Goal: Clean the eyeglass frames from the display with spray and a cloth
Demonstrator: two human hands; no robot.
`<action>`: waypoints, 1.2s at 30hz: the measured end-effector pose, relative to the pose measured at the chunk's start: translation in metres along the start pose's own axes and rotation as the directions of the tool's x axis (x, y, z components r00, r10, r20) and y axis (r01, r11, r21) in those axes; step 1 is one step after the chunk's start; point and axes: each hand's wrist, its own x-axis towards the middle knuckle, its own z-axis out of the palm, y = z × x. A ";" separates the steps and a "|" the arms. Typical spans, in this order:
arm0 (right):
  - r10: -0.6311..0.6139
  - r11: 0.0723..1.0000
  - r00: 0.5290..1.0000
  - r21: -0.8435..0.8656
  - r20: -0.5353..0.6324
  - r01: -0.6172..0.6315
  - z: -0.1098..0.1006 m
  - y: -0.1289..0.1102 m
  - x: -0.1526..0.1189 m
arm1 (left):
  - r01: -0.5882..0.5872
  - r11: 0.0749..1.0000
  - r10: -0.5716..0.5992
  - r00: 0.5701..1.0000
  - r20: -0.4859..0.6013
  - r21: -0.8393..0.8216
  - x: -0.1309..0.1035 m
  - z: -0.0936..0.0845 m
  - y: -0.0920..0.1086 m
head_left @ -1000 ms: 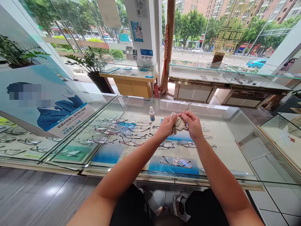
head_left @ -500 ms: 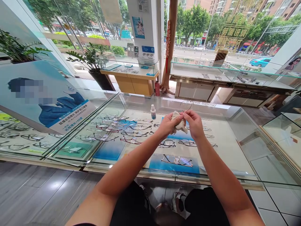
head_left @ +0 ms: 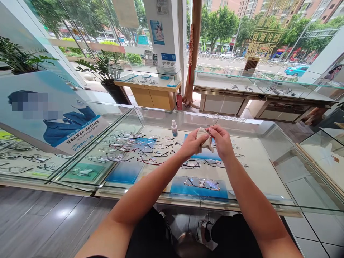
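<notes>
Half covered the pale cloth (head_left: 206, 139) with the left hand (head_left: 192, 143), with fingers curled round its near side and the thumb laid over the top. Pinched the thin round-rimmed eyeglasses (head_left: 211, 121) in the right hand (head_left: 222, 139), with fingertips drawn close together just beside the cloth; could not make out the exact part between the tips. Held the eyeglasses above the far side of the glass-topped bench (head_left: 258, 157), with one rim showing past the fingers and the rest hidden by cloth or hands. Had a small white bottle (head_left: 174, 129) standing to the left, with print too tiny to read. Blocked some display spectacles (head_left: 152, 161) with the forearms (head_left: 153, 182). Saw a printed board (head_left: 34, 129) cut off at the left edge.
</notes>
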 end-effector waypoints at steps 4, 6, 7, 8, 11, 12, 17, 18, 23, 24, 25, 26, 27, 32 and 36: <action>-0.019 1.000 0.999 -0.003 0.035 0.019 0.002 0.001 -0.001 | -0.051 0.999 0.051 0.998 -0.044 0.001 0.001 0.002 0.001; -0.023 1.000 0.999 0.002 0.034 0.023 0.002 0.000 -0.001 | -0.073 0.997 0.074 0.996 -0.044 0.014 0.002 0.002 0.000; -0.020 1.000 0.999 0.005 0.026 0.020 0.002 -0.001 -0.001 | -0.080 0.997 0.081 0.996 -0.040 0.022 0.003 0.001 0.000; -0.014 1.000 1.000 0.009 0.013 0.014 0.002 -0.002 -0.001 | -0.084 0.996 0.085 0.996 -0.038 0.032 0.004 0.000 -0.001; 0.022 0.999 0.999 0.039 -0.028 -0.021 0.000 -0.005 -0.001 | -0.075 0.996 0.077 0.996 -0.046 0.049 0.005 -0.004 -0.002; 0.037 0.998 0.999 0.051 -0.035 -0.035 -0.001 -0.006 -0.001 | -0.066 0.997 0.068 0.997 -0.044 0.046 0.005 -0.004 -0.002; 0.046 0.998 0.998 0.051 -0.049 -0.043 -0.002 -0.006 0.000 | -0.036 0.999 0.037 0.999 0.018 -0.010 0.005 -0.005 0.001; 0.039 0.998 0.998 0.047 -0.049 -0.037 -0.002 -0.006 0.001 | -0.032 0.999 0.032 0.999 0.016 -0.011 0.004 -0.004 0.001; 0.033 0.999 0.999 0.015 -0.031 -0.032 -0.001 -0.006 0.000 | -0.030 0.999 0.031 0.996 -0.089 0.015 0.007 -0.003 -0.007; 0.031 0.999 0.999 0.007 -0.025 -0.031 0.000 -0.007 -0.001 | -0.036 0.999 0.038 0.994 -0.104 0.022 0.007 -0.003 -0.008; 0.027 1.000 0.999 0.000 -0.020 -0.027 0.001 -0.008 -0.001 | -0.040 0.999 0.042 0.993 -0.111 0.027 0.007 -0.003 -0.008; 0.021 1.000 1.000 -0.006 -0.012 -0.021 0.001 -0.008 -0.002 | -0.041 0.999 0.044 0.993 -0.109 0.032 0.007 -0.002 -0.009; 0.013 1.000 1.000 -0.011 -0.003 -0.013 0.001 -0.009 -0.003 | -0.040 0.999 0.043 0.994 -0.103 0.034 0.007 -0.002 -0.008; -0.016 1.000 1.000 -0.025 0.017 0.016 0.001 -0.008 -0.003 | -0.012 1.000 0.011 0.999 -0.030 -0.019 0.002 -0.001 -0.004; 0.032 0.999 0.999 0.031 -0.019 -0.032 0.000 -0.009 -0.001 | 0.027 0.996 -0.021 0.998 0.066 -0.090 -0.002 -0.002 0.000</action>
